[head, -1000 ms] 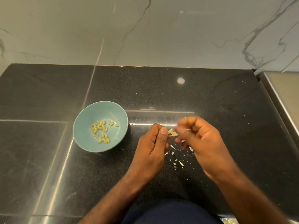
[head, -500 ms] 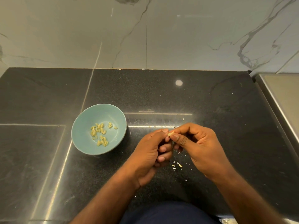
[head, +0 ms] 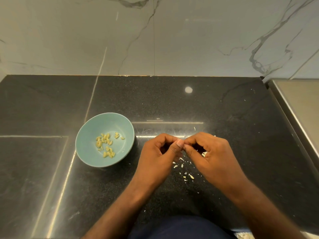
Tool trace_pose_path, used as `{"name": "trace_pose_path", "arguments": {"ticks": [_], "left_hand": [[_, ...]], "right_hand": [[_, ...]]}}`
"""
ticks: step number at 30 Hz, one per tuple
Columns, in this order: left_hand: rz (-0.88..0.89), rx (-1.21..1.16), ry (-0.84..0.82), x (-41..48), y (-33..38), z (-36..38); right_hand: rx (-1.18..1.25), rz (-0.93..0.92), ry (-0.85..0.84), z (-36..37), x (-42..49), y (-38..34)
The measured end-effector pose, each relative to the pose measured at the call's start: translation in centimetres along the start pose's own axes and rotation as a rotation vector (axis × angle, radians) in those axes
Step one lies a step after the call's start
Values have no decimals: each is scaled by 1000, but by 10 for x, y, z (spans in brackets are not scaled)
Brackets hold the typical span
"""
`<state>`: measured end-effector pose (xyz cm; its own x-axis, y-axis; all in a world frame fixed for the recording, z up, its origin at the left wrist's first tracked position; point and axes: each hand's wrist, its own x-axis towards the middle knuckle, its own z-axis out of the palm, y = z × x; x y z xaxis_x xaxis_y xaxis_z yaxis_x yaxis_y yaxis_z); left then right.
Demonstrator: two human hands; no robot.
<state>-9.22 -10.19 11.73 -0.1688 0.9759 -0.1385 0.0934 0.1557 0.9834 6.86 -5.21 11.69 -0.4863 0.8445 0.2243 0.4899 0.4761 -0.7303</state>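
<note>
A pale blue bowl (head: pixel 86 149) stands on the black counter (head: pixel 172 104) at centre left and holds several small yellowish seeds (head: pixel 106 145). To its right my left hand (head: pixel 158 156) and my right hand (head: pixel 212 156) meet fingertip to fingertip just above the counter. Both have curled fingers and pinch something tiny between thumbs and forefingers; the thing itself is hidden by the fingertips. Pale husk flakes (head: pixel 187 175) lie scattered on the counter below and between the hands.
A marble wall (head: pixel 155 35) rises behind the counter. A steel sink edge (head: pixel 291 107) runs along the right side. A few stray flakes lie near the hands.
The hands were apart a second ago, with a pale seed showing at the left fingertips. They have closed together and the seed is now hidden between the fingertips.
</note>
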Motion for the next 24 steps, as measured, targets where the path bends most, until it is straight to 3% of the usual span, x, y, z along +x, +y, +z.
{"name": "trace_pose_path", "arguments": {"ticks": [5,13,24], "left_hand": [[-67,-164,-6,2,-2,-1],[-128,-383,-10,5,-1,1],[-171,-579,-8,4,-4,4]], "right_hand": [[74,-9,32,-1,1,-3],[-15,-102,32,-1,4,-4],[225,141,75,4,1,-8]]}}
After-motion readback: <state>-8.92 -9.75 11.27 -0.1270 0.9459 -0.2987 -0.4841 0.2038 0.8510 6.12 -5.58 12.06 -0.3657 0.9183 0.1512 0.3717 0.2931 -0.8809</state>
